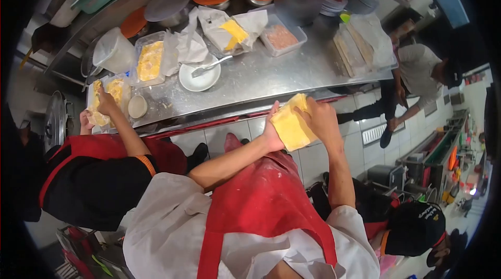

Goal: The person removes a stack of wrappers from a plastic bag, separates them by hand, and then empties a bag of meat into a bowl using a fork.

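A stack of thin yellow square sheets [293,125] is held up in front of the steel counter's edge, above the red apron. My left hand [272,132] supports it from the left and below. On the upper right side, my right hand [317,118] grips the sheets with bent fingers over their surface. More yellow sheets [234,31] lie on white paper over a container on the counter. A tub of pinkish filling [282,36] stands to their right. Nearer the edge is a white plate [200,77] with a metal spatula [209,67] on it.
At the left, a co-worker's hands [108,104] are over a tray of yellow pieces [117,91]. A second yellow-filled tray [150,61], a small bowl [138,107] and a white bucket [114,51] stand near. A plastic-covered stack [360,46] is at the counter's right; people stand beyond.
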The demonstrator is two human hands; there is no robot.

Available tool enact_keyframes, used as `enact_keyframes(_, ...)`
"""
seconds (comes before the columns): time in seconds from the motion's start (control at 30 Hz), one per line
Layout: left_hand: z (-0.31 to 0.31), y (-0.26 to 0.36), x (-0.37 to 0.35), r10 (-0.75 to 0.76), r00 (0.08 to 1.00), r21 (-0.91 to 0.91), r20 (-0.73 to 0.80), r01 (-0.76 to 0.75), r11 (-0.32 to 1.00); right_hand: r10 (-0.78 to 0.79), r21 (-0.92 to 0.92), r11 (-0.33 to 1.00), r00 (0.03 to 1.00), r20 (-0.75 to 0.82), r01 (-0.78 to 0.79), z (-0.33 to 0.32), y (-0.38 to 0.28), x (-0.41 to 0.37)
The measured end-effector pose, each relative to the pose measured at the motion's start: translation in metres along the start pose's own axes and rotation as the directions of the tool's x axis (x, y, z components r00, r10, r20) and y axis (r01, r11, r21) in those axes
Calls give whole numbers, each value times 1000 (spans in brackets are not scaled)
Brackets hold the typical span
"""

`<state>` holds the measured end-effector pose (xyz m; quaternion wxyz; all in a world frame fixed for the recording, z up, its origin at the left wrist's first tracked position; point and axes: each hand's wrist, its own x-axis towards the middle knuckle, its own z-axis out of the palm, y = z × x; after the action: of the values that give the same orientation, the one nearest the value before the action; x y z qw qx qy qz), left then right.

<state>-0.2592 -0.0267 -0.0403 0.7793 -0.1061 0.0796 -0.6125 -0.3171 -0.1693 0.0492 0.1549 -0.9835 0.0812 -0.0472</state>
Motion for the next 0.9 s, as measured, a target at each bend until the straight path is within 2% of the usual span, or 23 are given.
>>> enact_keyframes(0.07,17,-7,-3,2,1000,-35,17,-1,999,34,19,999,999,-2,-34,-16,-1,10)
enact_keyframes(0.17,44,-10,-10,-23,993,137,-115,39,990,103,74,992,995,0,-103,-41,-3,9)
enact_keyframes(0.2,47,-10,-12,0,993,188,-122,23,982,174,151,976,977,-125,-154,-38,0,5)
enact_keyframes(0.27,47,-13,-15,53,990,281,-128,-15,959,320,309,926,882,-345,-215,-26,11,-3)
enact_keyframes(0.3,47,-12,-16,73,989,284,-129,-33,958,548,578,749,793,-264,-325,-17,12,-14)
enact_keyframes(0.33,46,-11,-17,97,987,288,-128,-56,956,603,819,507,790,-112,-270,0,18,-25)
enact_keyframes(0.37,46,-9,-18,122,984,295,-127,-80,952,601,959,195,798,48,-205,21,24,-38)
enact_keyframes(0.4,46,-8,-18,131,986,316,-108,-91,944,545,979,-151,815,198,-137,28,20,-47)
enact_keyframes(0.43,47,-7,-19,136,987,339,-89,-98,936,442,917,-387,854,276,-95,34,12,-56)
enact_keyframes(0.5,45,-7,-19,131,988,409,-84,-86,908,191,626,-777,924,332,-64,38,-20,-59)
enact_keyframes(0.6,34,-13,-26,123,984,559,-126,-32,829,424,781,-624,851,310,27,56,-23,-51)
enact_keyframes(0.67,34,-14,-28,136,983,677,-124,-17,736,555,938,-344,813,179,29,55,-19,-46)
enact_keyframes(0.73,40,-14,-27,188,974,753,-125,-30,657,630,999,-54,776,27,9,54,-17,-44)
enact_keyframes(0.83,51,-9,-22,272,957,844,-99,-63,532,625,918,392,750,-216,-62,49,-12,-44)
enact_keyframes(0.9,52,-5,-20,313,948,895,-52,-95,436,516,708,695,773,-369,-125,25,-15,-39)
